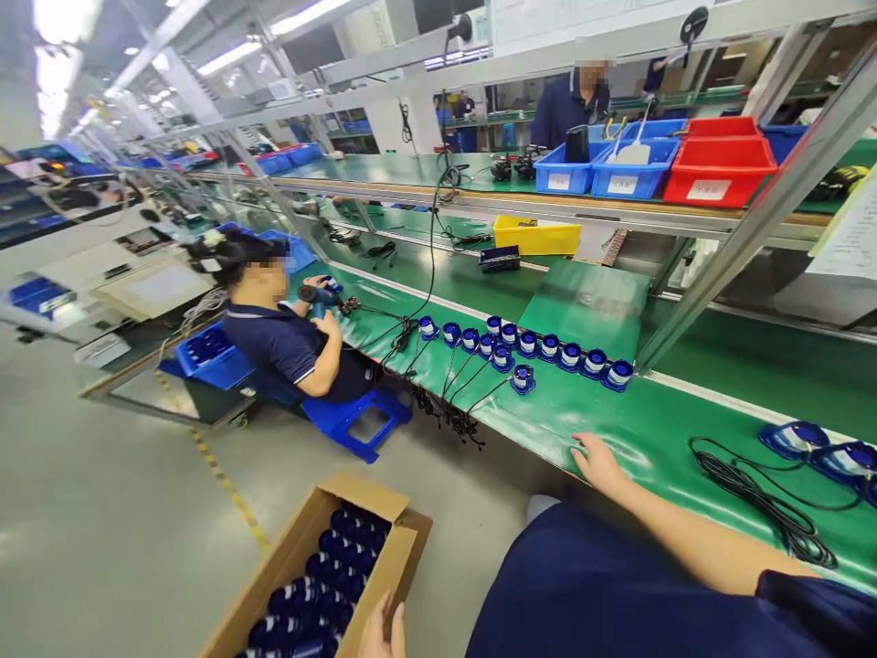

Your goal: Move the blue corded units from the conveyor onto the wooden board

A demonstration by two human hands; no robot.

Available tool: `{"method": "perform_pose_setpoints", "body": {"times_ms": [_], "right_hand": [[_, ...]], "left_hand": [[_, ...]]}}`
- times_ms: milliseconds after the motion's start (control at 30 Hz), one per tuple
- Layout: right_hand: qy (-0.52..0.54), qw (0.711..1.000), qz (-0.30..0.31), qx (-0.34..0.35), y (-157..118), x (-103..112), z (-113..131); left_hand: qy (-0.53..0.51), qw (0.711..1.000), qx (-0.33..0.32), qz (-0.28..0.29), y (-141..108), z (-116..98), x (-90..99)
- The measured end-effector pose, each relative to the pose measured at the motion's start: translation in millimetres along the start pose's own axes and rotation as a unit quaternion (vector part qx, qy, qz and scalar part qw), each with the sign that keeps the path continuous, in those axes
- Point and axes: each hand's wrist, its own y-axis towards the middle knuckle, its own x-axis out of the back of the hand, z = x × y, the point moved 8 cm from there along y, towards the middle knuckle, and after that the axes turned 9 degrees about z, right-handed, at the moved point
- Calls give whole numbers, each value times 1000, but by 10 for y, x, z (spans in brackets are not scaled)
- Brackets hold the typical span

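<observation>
My right hand (600, 466) rests at the front edge of the green work table (548, 429), fingers apart and holding nothing. Low in the view, my left hand (384, 632) is beside the near wall of an open cardboard box (406, 557); its visible fingers are apart, with nothing between them. Rows of dark blue round parts (294, 596) lie inside the box. On the table, several blue round housings with white labels (523, 377) stand in a line, some with black cables (456, 420) hanging over the edge.
To the left, a co-worker (280, 329) sits holding a power tool (319, 297). Coiled black cable (746, 484) and more blue housings (795, 440) lie at right. Blue bins (634, 174), a red bin (719, 164) and a metal post (746, 219) stand beyond the table.
</observation>
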Motion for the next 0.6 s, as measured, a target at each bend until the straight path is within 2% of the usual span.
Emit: {"method": "perform_pose_setpoints", "body": {"times_ms": [67, 133, 200, 300, 433, 533, 600], "right_hand": [[0, 999, -43, 5, 180, -21, 81], [-3, 997, -81, 15, 422, -56, 199], [-8, 995, -101, 23, 736, -114, 369], [-8, 995, -91, 41, 1303, -217, 745], [-16, 996, -62, 55, 2044, -272, 1284], [-39, 997, -51, 30, 2452, -279, 1496], [-50, 997, -51, 3, 2617, -288, 1530]], "left_hand": [[-41, 995, -53, -72, 610, -27, 336], [-70, 979, -129, -144, 1174, -150, 682], [-55, 964, -191, -178, 1690, -330, 979], [8, 949, -257, -185, 2378, -676, 1391], [118, 912, -344, -187, 3163, -1314, 1949], [206, 888, -372, -177, 3791, -1843, 2298], [254, 867, -397, -158, 4232, -2198, 2440]]}}
